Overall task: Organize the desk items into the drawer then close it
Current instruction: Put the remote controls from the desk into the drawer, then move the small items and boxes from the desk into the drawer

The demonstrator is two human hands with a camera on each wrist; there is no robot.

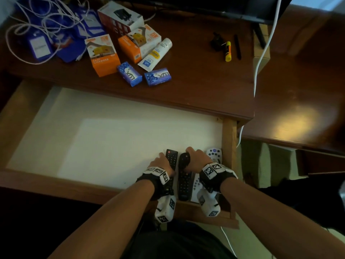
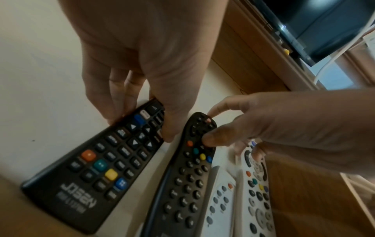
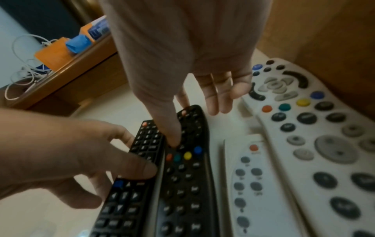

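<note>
The open drawer [image 1: 93, 137] has a white liner, and several remotes lie side by side in its front right corner. My left hand [image 1: 162, 161] [image 2: 142, 128] pinches the flat black remote [image 1: 172, 158] [image 2: 91, 168] [image 3: 121, 208] between thumb and fingers. My right hand [image 1: 196, 157] [image 3: 178, 124] holds the top end of the curved black remote [image 1: 184, 182] [image 2: 182, 192] [image 3: 186, 192], with the thumb on its buttons and the index finger at its tip. A small white remote [image 1: 196, 186] [image 3: 249, 184] and a large white remote [image 1: 214, 153] [image 3: 314, 128] lie to the right.
On the desk above the drawer are two orange boxes [image 1: 101, 55] [image 1: 138, 43], a white and red box [image 1: 120, 17], two blue soap bars [image 1: 129, 73] [image 1: 157, 76], a white tube [image 1: 156, 53], blue pouches with white cables [image 1: 46, 28], a yellow highlighter [image 1: 228, 51] and a black pen [image 1: 237, 46].
</note>
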